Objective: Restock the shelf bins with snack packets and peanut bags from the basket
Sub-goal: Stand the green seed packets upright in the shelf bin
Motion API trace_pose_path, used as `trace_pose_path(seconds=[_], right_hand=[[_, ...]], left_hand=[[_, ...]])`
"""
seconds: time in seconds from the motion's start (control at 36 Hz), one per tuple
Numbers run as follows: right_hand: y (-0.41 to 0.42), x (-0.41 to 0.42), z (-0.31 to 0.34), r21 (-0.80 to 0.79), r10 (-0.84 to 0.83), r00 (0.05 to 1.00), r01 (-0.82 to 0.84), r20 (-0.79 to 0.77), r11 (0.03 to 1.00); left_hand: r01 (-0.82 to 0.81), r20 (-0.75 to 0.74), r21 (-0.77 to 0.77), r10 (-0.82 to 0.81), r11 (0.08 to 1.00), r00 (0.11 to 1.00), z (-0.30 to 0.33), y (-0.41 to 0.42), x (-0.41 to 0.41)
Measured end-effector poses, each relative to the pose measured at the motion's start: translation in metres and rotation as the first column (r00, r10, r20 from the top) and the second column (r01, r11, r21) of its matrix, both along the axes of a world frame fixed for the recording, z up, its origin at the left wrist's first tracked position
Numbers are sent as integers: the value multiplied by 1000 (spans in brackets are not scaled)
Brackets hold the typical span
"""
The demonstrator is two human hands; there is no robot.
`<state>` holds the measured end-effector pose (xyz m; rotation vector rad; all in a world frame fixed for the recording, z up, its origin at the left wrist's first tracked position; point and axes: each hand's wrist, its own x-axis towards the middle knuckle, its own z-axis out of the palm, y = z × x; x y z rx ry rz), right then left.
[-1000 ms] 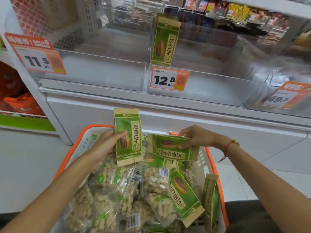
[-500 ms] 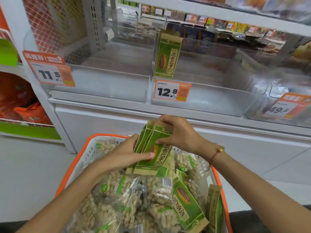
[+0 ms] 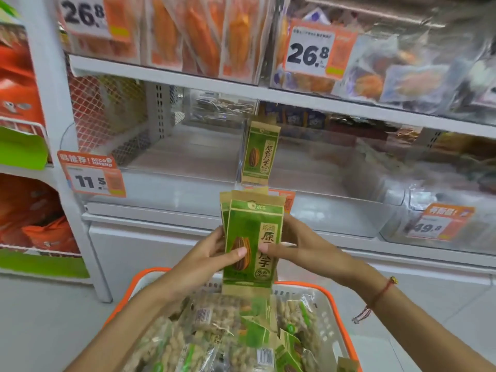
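Two green snack packets (image 3: 252,232) stand upright, stacked face to face, above the basket. My left hand (image 3: 212,253) grips their left edge with the thumb across the front. My right hand (image 3: 298,245) grips the right edge, thumb also on the front. Below, the orange-rimmed white basket (image 3: 335,312) holds several clear peanut bags (image 3: 212,320) and more green packets (image 3: 290,347). One green packet (image 3: 260,151) stands upright in the middle clear shelf bin (image 3: 335,210), behind the packets I hold.
The left clear bin (image 3: 171,183) carries an 11.5 price tag (image 3: 91,178); a 49.8 tag (image 3: 440,221) marks the right bin. The shelf above is packed with orange bags under 26.8 tags (image 3: 311,49). A rack of orange goods (image 3: 35,232) stands at left.
My hands have brought the two packets together, turned them upright and lifted them toward the middle bin. My view has tilted up, revealing the upper shelf.
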<state>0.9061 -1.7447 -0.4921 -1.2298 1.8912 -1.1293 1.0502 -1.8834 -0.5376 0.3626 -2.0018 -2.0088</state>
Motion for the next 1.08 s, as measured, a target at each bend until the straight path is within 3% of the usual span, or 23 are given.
trace_pose_path(seconds=[0.17,0.31,0.39,0.5,0.64,0.75,0.92,1.08], right_hand=[[10,-9,47,-258,-81,974,24,-211,966],[18,-30,69,-507,-311,843,53,-439,860],[12,-52,73,-567,-415,764,79,-494,820],[-14,-88,68,-511,-446,645,99,-620,854],[-62,-116,57,-312,-330,812,193,-481,930],[-97,-138,42,-148,-305,891,270,-335,951],[-128,-158,32,-78,-366,913,358,-179,931],[-146,-160,32,8,-431,850,455,-301,891]], left_hand=[[-5,-85,-229,-15,973,996,53,-15,-21],[-363,-324,-311,261,878,909,82,-42,-51],[-472,-317,-438,360,765,877,85,-57,-72],[-471,-252,-601,406,646,878,80,-63,-92],[-418,-216,-668,377,616,901,68,-65,-102],[-415,-225,-620,356,665,907,54,-73,-102],[-423,-267,-548,329,721,906,50,-76,-100],[-393,-254,-489,304,778,918,49,-81,-101]])
